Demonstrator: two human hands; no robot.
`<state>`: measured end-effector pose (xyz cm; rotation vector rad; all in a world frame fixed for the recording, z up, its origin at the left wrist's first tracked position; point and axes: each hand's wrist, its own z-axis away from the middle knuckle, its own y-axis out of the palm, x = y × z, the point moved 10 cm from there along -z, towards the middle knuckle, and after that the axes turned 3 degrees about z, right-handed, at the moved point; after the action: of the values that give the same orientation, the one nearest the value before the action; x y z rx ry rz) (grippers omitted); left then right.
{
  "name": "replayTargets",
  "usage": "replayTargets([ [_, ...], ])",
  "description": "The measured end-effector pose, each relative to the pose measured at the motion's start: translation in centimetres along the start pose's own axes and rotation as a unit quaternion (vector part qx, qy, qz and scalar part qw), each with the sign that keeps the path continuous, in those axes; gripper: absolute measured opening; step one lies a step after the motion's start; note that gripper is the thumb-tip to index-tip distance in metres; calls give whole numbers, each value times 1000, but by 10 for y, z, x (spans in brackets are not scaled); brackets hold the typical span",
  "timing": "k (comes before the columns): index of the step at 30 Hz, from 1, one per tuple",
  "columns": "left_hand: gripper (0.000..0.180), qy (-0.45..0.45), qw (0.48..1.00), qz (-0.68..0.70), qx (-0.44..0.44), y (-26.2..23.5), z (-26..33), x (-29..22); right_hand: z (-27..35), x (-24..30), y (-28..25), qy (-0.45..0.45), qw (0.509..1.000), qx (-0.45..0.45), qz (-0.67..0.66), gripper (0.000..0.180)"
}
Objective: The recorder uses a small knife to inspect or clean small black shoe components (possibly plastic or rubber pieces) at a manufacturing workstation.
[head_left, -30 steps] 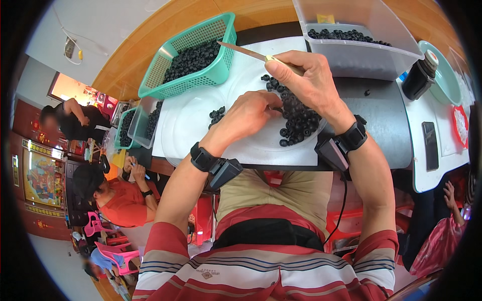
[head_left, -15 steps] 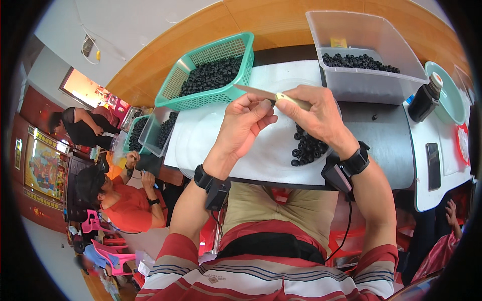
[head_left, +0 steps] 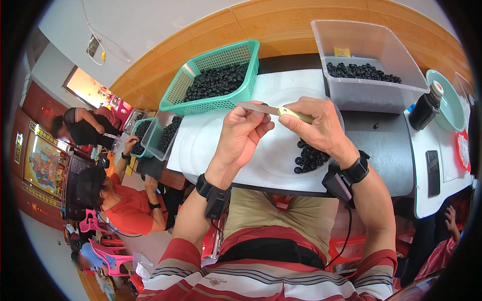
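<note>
My right hand is closed around the pale yellow handle of a small knife, its blade pointing left. My left hand pinches a small black round fruit, mostly hidden by the fingers and the blade. The blade lies across the left fingertips, against or just over the fruit. Below the right hand, a loose heap of black round fruits rests on a clear round tray. Beyond my hands stands a green mesh basket filled with the same fruits.
A clear plastic bin with black fruits stands at the far right. Beside it are a dark bottle, a green basin and a phone. At left, a co-worker in a red shirt sits near smaller containers.
The whole view has shifted slightly, setting the table lower in the picture. The knife blade now lies lower across my left fingertips. The co-worker's far hand has reached toward the small containers.
</note>
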<state>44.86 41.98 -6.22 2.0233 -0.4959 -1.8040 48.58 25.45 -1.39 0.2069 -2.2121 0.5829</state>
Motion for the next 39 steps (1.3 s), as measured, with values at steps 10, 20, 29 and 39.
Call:
replayTargets([
  [10, 18, 34, 995, 13, 89, 37, 19, -16, 0, -24, -12, 61, 997, -35, -22, 36],
  [20, 17, 45, 998, -5, 46, 16, 22, -20, 3, -25, -1, 59, 994, -8, -91, 42],
  [29, 18, 25, 995, -90, 26, 0, 30, -21, 4, -25, -7, 55, 994, -37, -82, 42],
  [39, 19, 18, 813, -578, -70, -77, 43, -53, 1, -24, -10, 54, 996, -43, -64, 48],
])
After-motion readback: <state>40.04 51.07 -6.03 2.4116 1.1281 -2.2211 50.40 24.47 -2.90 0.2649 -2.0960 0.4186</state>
